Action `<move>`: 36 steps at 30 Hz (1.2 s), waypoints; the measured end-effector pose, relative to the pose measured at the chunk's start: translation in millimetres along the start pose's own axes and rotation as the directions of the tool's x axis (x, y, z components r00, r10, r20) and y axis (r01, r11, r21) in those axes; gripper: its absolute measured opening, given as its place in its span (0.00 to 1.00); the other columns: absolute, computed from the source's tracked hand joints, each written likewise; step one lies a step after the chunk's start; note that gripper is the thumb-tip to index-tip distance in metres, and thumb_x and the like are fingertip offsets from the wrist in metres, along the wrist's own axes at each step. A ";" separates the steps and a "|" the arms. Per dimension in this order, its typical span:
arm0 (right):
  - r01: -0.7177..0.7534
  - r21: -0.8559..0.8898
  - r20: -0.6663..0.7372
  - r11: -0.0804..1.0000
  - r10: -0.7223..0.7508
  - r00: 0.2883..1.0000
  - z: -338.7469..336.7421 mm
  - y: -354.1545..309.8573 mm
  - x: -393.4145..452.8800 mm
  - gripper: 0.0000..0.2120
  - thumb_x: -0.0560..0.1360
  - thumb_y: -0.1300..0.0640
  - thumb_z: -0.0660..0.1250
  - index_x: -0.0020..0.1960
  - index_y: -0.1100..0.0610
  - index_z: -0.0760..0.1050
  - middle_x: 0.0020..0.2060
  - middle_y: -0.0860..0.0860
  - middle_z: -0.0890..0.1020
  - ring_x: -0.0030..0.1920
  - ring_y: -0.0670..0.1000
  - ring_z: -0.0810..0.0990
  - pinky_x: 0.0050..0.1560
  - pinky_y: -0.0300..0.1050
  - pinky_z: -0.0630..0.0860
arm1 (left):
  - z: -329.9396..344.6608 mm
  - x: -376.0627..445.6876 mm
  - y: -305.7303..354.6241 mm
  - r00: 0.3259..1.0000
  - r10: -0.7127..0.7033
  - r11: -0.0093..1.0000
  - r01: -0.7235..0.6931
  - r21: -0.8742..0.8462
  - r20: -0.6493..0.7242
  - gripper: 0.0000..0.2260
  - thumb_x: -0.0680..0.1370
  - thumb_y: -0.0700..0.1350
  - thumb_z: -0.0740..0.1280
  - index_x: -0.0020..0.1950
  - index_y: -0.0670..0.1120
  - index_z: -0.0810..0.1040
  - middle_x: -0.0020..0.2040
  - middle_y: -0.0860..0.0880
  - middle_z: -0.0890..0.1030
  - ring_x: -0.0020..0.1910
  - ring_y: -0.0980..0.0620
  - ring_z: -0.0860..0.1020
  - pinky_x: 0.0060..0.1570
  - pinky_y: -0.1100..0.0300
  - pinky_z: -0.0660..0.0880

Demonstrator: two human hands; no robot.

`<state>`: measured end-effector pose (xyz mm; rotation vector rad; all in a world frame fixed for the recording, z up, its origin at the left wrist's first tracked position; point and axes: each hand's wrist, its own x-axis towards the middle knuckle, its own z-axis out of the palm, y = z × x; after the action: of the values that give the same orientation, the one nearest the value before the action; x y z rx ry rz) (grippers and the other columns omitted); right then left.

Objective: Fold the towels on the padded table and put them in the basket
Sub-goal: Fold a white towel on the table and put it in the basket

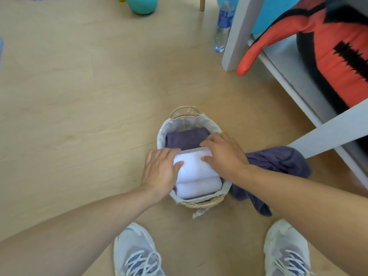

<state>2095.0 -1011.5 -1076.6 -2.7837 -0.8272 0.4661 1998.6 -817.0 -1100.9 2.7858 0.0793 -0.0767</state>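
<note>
A small woven basket (180,124) with a pale cloth liner stands on the wooden floor in front of my feet. A folded purple towel (185,139) lies in its far half. A folded white towel (192,174) sits in the near half. My left hand (159,172) grips the white towel's left side, thumb on top. My right hand (223,154) holds its right side, fingers over the far edge. Another purple towel (278,166) lies crumpled on the floor right of the basket, partly under my right forearm.
A white furniture frame (237,34) with an orange and black cushion (334,56) stands at the right. A water bottle (224,24) stands beside its leg. A teal ball (142,5) lies at the far edge. My two sneakers (139,253) are below.
</note>
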 end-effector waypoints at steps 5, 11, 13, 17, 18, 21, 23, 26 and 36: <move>0.186 -0.051 0.252 0.981 -0.167 0.953 10.2 -1.2 -19.8 0.33 0.80 0.41 0.62 0.80 0.52 0.57 0.78 0.49 0.62 0.77 0.53 0.60 0.74 0.50 0.59 | 1.0 -11.8 5.6 0.965 0.081 0.981 -0.122 0.154 0.250 0.38 0.75 0.69 0.55 0.79 0.47 0.62 0.70 0.50 0.73 0.71 0.48 0.70 0.78 0.49 0.54; 0.216 -0.105 0.359 0.971 -0.165 0.918 19.1 7.9 -16.5 0.41 0.80 0.50 0.65 0.82 0.52 0.42 0.82 0.49 0.46 0.81 0.53 0.45 0.79 0.50 0.51 | -0.2 -2.3 9.9 0.923 0.086 0.948 -0.191 0.254 0.375 0.41 0.80 0.62 0.60 0.82 0.41 0.46 0.81 0.44 0.57 0.81 0.45 0.52 0.80 0.50 0.41; 0.227 -0.128 0.388 0.966 -0.161 0.907 22.8 3.3 -19.4 0.41 0.81 0.47 0.64 0.82 0.52 0.40 0.82 0.49 0.44 0.81 0.53 0.42 0.80 0.50 0.46 | 4.7 -8.1 17.3 0.899 0.040 0.950 -0.170 0.262 0.436 0.42 0.80 0.64 0.58 0.82 0.39 0.45 0.82 0.42 0.53 0.82 0.45 0.48 0.80 0.50 0.40; 0.202 -0.139 0.420 0.970 -0.127 0.899 30.8 -3.0 -29.7 0.40 0.82 0.42 0.58 0.82 0.52 0.36 0.81 0.48 0.39 0.81 0.52 0.37 0.80 0.53 0.43 | 14.2 -22.7 22.1 0.897 0.012 0.934 -0.168 0.316 0.441 0.41 0.82 0.63 0.54 0.81 0.37 0.41 0.83 0.40 0.50 0.82 0.43 0.47 0.80 0.50 0.39; 0.181 -0.141 0.433 0.973 -0.104 0.896 32.5 -3.8 -29.8 0.40 0.82 0.41 0.57 0.81 0.52 0.35 0.81 0.48 0.38 0.80 0.52 0.35 0.80 0.54 0.42 | 13.9 -22.0 22.4 0.892 -0.001 0.932 -0.164 0.324 0.453 0.42 0.82 0.64 0.53 0.81 0.37 0.40 0.83 0.40 0.47 0.82 0.44 0.46 0.80 0.49 0.38; 0.158 -0.216 0.478 0.963 -0.037 0.878 36.0 -9.3 -22.9 0.39 0.83 0.40 0.53 0.81 0.52 0.32 0.80 0.49 0.35 0.80 0.54 0.33 0.79 0.56 0.40 | 11.7 -12.0 26.4 0.846 -0.084 0.925 -0.130 0.356 0.526 0.46 0.80 0.69 0.51 0.80 0.38 0.34 0.83 0.41 0.39 0.82 0.44 0.39 0.79 0.49 0.37; 0.152 -0.272 0.492 0.950 0.002 0.871 36.5 -14.5 -18.8 0.39 0.83 0.40 0.52 0.80 0.53 0.30 0.80 0.50 0.34 0.80 0.55 0.32 0.79 0.58 0.39 | 12.0 -5.3 29.2 0.815 -0.129 0.910 -0.129 0.394 0.565 0.48 0.79 0.71 0.51 0.79 0.38 0.31 0.82 0.40 0.37 0.81 0.43 0.36 0.79 0.48 0.36; 0.131 -0.294 0.506 0.947 0.038 0.862 35.3 -17.0 -15.4 0.40 0.83 0.40 0.52 0.79 0.53 0.29 0.80 0.50 0.33 0.79 0.56 0.32 0.79 0.59 0.38 | 12.6 0.1 29.1 0.804 -0.155 0.892 -0.136 0.432 0.574 0.50 0.78 0.73 0.50 0.79 0.39 0.31 0.82 0.40 0.36 0.81 0.42 0.35 0.79 0.46 0.35; 0.133 -0.001 0.364 0.991 -0.123 0.923 1.4 5.9 -12.9 0.53 0.74 0.31 0.64 0.82 0.56 0.38 0.82 0.48 0.43 0.81 0.50 0.39 0.80 0.49 0.42 | -2.6 12.2 27.2 0.922 -0.007 0.959 -0.104 0.265 0.387 0.62 0.66 0.81 0.57 0.82 0.40 0.38 0.83 0.45 0.43 0.82 0.48 0.39 0.79 0.41 0.39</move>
<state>2087.2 -1023.5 -1076.5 -2.6800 -1.0887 0.9739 2012.6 -841.1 -1089.9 2.9905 -0.1095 -0.6699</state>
